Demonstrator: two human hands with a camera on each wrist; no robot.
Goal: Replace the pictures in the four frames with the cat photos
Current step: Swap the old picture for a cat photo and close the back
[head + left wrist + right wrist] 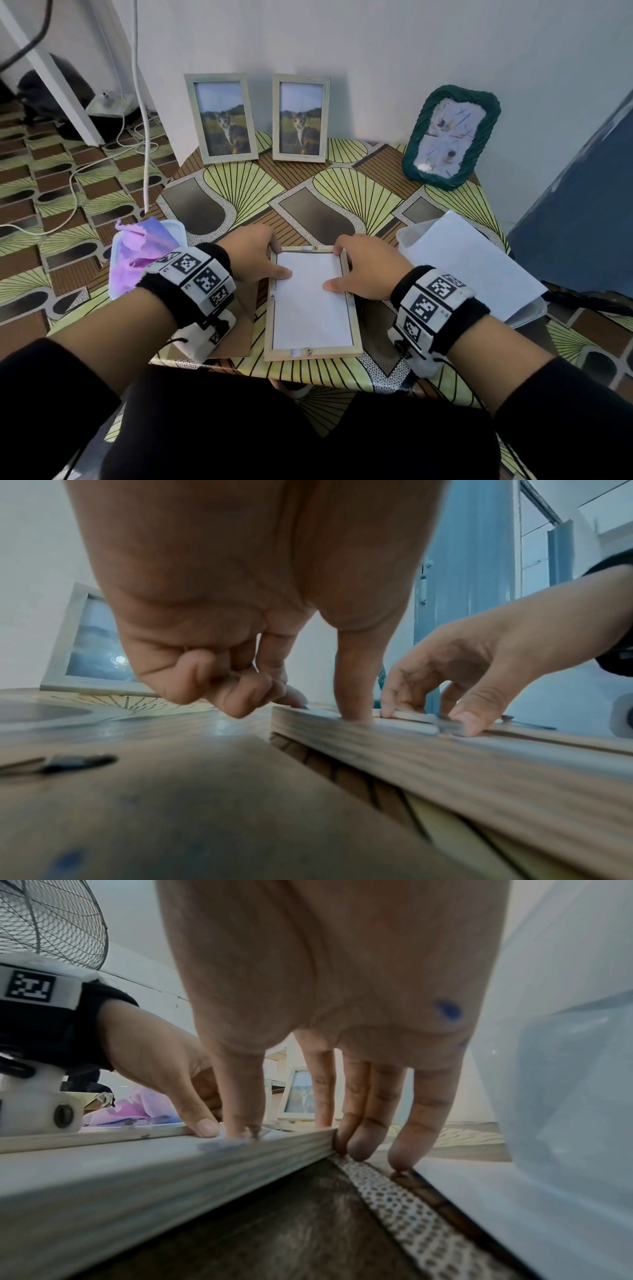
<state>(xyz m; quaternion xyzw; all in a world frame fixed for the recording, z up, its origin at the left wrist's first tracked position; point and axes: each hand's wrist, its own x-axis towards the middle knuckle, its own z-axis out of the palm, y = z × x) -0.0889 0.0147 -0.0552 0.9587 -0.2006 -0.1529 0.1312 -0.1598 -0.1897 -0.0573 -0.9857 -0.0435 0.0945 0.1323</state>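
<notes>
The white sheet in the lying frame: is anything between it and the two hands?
Nothing visible. Both thumbs already press on the white sheet inside the frame; left hand and right hand grip its top corners.

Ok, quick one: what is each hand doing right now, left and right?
Left hand: grips the face-down frame, thumb pressing the white sheet.
Right hand: grips the frame's other side, thumb on the sheet.
</notes>
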